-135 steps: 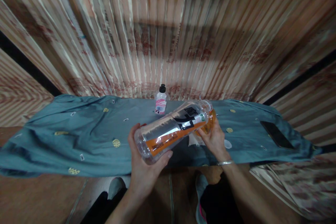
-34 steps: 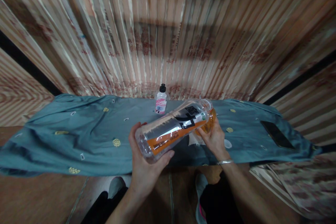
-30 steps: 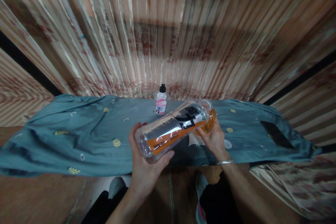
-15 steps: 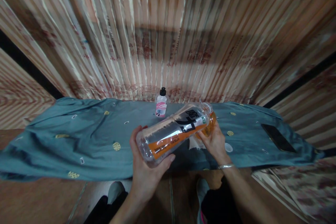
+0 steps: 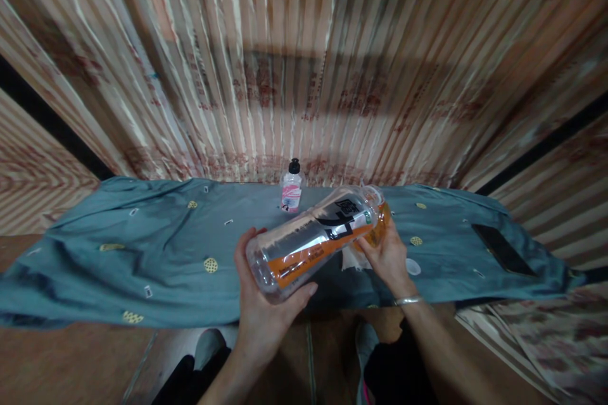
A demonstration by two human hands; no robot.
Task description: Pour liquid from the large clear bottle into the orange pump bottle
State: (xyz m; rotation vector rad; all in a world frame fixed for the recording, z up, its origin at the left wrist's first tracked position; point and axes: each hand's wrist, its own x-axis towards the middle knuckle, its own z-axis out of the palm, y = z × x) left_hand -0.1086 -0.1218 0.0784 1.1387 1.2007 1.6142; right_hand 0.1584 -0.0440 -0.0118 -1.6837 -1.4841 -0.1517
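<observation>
A large clear bottle [image 5: 308,243] with an orange and black label is tilted over the cloth, its neck end toward the right. My left hand [image 5: 268,304] is wrapped round its base end. At the other end, my right hand [image 5: 387,253] holds a container of orange liquid [image 5: 379,231] against the mouth of the bottle; the bottle partly hides it. Behind them a small clear bottle [image 5: 291,190] with a pink label and black cap stands upright.
A blue-green patterned cloth [image 5: 166,253] covers the table. A white tissue [image 5: 354,259] and a round clear lid [image 5: 413,266] lie near my right hand. Farther right is a dark phone [image 5: 503,249]. Striped curtains [image 5: 285,76] hang behind.
</observation>
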